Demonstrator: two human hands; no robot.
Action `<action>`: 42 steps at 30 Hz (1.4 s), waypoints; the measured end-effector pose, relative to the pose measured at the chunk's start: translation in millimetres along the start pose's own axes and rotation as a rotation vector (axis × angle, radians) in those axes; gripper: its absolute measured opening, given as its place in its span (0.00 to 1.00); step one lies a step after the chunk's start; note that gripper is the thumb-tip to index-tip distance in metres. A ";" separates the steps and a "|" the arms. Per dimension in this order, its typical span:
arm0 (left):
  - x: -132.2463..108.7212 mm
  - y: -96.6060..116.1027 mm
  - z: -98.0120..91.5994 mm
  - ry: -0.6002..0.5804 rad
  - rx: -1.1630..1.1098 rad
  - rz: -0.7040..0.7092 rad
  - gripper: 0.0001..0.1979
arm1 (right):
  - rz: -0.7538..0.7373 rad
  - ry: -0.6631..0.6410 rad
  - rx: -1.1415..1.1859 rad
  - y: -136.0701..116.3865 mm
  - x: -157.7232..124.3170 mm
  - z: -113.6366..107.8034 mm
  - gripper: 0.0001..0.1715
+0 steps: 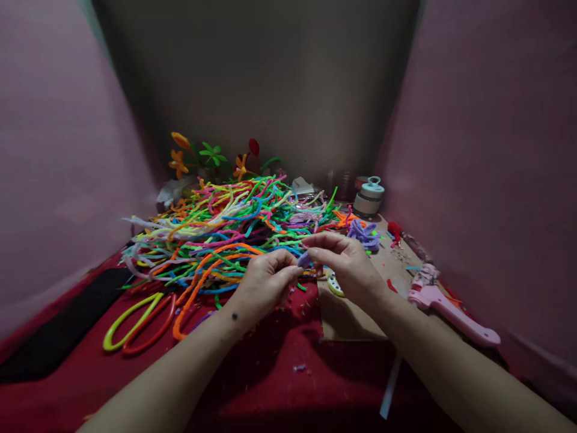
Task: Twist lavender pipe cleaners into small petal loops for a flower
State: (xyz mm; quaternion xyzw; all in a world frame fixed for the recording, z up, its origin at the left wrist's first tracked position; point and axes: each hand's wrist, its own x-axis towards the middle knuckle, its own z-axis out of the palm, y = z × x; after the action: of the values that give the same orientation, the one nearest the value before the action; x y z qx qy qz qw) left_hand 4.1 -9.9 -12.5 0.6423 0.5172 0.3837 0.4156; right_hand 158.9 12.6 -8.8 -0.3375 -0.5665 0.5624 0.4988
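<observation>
Between my two hands is a short purple pipe cleaner piece (304,260), folded or coiled small. My left hand (268,278) pinches it from the left with thumb and forefinger. From the right, my right hand (345,261) pinches its other end, the fingertips close to those of the left. Just behind them spreads a big tangled heap of pipe cleaners (225,222) in many colours. Past my right hand lies a bundle of bent purple pipe cleaners (364,234). A round yellow-and-white item (334,284) is partly covered by my right hand.
A cardboard sheet (356,322) lies on the red cloth (270,373). To the right rests a pink hot glue gun (451,310) with a glue stick (390,388). Pipe cleaner flowers (180,159) stand behind the heap, and a lidded jar (369,195) at the back right. A black strip (63,325) lies left.
</observation>
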 end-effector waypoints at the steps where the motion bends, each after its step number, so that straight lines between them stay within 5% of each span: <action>1: 0.4 0.4 0.3 -0.016 -0.027 -0.026 0.07 | -0.008 0.003 -0.020 -0.3 0.4 -0.8 0.10; 9: 0.4 6.4 -0.9 -0.123 -0.137 -0.103 0.10 | 0.016 0.035 -0.031 4.2 0.1 1.3 0.10; 16: 0.0 7.0 -1.1 -0.091 -0.153 -0.128 0.09 | 0.058 -0.014 0.028 8.3 0.1 -0.7 0.11; 21: 0.0 8.0 0.7 -0.097 -0.179 -0.111 0.10 | 0.013 0.076 -0.033 3.8 -2.8 3.6 0.11; 28: 0.3 2.6 -1.5 -0.064 -0.311 -0.106 0.11 | 0.023 -0.114 0.077 10.3 -4.6 5.0 0.09; 34: 3.3 -0.9 -5.3 -0.242 -0.482 -0.110 0.09 | 0.152 -0.087 0.262 15.7 -2.3 2.4 0.11; 42: 4.4 -2.4 -3.7 -0.198 -0.481 -0.143 0.08 | 0.107 -0.063 0.190 17.5 -4.5 4.4 0.09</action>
State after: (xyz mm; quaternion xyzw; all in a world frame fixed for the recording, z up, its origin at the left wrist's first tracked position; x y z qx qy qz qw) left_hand 0.6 -4.8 -13.1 0.5213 0.4123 0.4005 0.6308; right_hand 152.8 9.5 -26.1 -0.3008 -0.5074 0.6496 0.4796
